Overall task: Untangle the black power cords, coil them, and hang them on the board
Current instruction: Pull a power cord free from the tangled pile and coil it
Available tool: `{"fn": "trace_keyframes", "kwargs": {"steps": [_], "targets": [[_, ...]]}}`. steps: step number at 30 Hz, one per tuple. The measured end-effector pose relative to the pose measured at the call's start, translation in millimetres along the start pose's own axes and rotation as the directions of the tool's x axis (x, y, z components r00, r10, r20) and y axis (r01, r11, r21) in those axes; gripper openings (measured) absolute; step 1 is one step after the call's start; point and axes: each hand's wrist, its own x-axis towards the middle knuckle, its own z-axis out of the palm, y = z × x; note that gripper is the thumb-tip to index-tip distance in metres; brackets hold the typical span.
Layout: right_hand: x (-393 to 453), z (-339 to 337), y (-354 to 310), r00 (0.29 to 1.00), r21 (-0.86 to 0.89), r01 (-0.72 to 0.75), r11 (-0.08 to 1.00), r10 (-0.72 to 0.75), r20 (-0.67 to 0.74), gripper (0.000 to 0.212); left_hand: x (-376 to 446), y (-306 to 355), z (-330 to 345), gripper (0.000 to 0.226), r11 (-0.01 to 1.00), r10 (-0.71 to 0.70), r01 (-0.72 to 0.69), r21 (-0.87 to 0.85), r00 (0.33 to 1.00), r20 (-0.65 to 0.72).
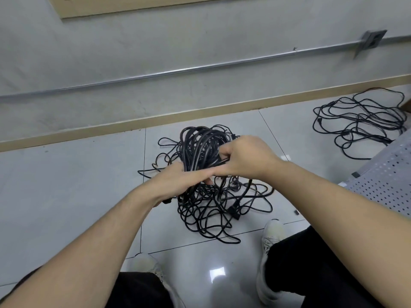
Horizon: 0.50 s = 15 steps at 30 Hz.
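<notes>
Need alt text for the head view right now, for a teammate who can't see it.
Seen from above, a person's left hand and right hand grip a coiled bundle of black power cords over a tangled pile of cords on the tiled floor. A second loose heap of cords lies to the right, near the wall.

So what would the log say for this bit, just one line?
phase: coiling | left hand: grips coiled cords | right hand: grips same coil | tangled pile: on floor below | second pile: untouched | hung: none seen
</notes>
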Motion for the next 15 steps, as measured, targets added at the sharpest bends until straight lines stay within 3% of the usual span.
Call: {"fn": "trace_keyframes", "kwargs": {"steps": [3, 8, 13, 15], "targets": [[0, -3, -3, 0.999, -0.042, -0.019, 0.999, 0.021, 0.041, 0.078, 4, -2, 6, 0.023, 0.998, 0.028, -0.031, 0.051, 0.998, 0.060], [4, -4, 11, 0.981, 0.357, -0.059, 0.932, -0.012, 0.193, 0.057, 11, -15, 8, 0.028, 1.000, -0.021, 0.020, -0.011, 0.994, -0.106], [6, -5, 22, 0.940, 0.299, -0.189, 0.935, 0.083, 0.332, 0.065, 8, -13, 6, 0.021, 0.996, -0.062, 0.052, -0.066, 0.986, -0.152], [6, -7, 25, 0.930, 0.353, -0.238, 0.905, 0.107, 0.353, 0.063, 8, -15, 2, 0.034, 0.993, -0.093, 0.080, -0.091, 0.986, -0.141]]}}
